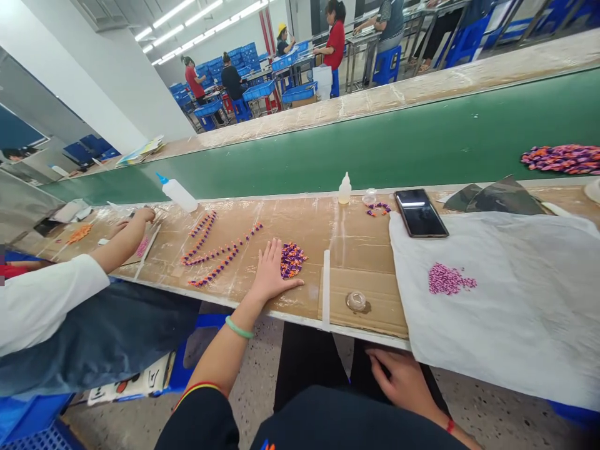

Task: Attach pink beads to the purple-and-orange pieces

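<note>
My left hand (270, 273) lies on the table with its fingers spread, its edge against a heap of small purple and orange pieces (294, 260). Rows of similar orange and purple pieces (220, 253) are laid out in zigzag lines to its left. My right hand (398, 378) rests on my thigh below the table edge, thumb and fingers apart, with no object visible in it. Above it on the table, a small clear round dish (356, 301) sits on a cardboard sheet (382, 322). A white strip (326, 290) lies between the heap and the dish.
A white cloth (506, 337) at right carries pink bits (450, 279) and a phone (420, 213). Two bottles, one blue-capped (178, 192) and one small (344, 189), stand along a green belt (375, 144). A co-worker's arm (122, 240) reaches over the table at left.
</note>
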`<state>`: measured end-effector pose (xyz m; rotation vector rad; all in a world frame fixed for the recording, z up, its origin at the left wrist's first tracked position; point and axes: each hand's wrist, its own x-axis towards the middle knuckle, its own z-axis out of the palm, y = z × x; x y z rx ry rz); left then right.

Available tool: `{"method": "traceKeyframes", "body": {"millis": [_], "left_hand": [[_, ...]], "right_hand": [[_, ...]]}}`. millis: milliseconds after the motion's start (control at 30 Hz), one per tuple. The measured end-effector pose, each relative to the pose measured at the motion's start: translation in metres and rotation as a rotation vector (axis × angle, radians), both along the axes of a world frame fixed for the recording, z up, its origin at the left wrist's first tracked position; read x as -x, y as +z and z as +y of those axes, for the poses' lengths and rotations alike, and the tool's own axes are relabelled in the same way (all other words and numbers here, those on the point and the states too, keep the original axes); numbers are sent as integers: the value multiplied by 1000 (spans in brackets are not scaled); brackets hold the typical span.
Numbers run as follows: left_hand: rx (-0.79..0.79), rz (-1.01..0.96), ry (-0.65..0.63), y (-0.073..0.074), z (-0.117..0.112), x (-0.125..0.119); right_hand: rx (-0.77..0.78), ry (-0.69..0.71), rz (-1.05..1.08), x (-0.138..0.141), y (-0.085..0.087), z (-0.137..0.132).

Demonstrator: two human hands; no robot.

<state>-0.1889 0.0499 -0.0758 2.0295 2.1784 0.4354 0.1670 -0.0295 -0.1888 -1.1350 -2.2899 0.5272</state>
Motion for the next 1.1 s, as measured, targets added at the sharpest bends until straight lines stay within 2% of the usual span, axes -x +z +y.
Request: {"method": "traceKeyframes", "body": {"millis": [200,367,633,733,900,967,1100], "left_hand": [[-67,-7,63,-6,38,-20],[-107,-43,115,-7,59,-28],[-101,-99,196,-1,67,-40],[-63,-67,175,2,73,-50],[-72,-86,212,14,82,-63],[-183,-148,134,20,69,-69],[-558,-331,-302,25,3,-89]], "right_hand": [[22,-17,8,2,1,1],[38,-10,3,1,1,0],[54,-11,10,3,3,0],[61,-12,11,4,4,0],[66,-28,16,4,5,0],[63,-33,19,3,5,-1],[61,-30,31,0,1,-1]]}}
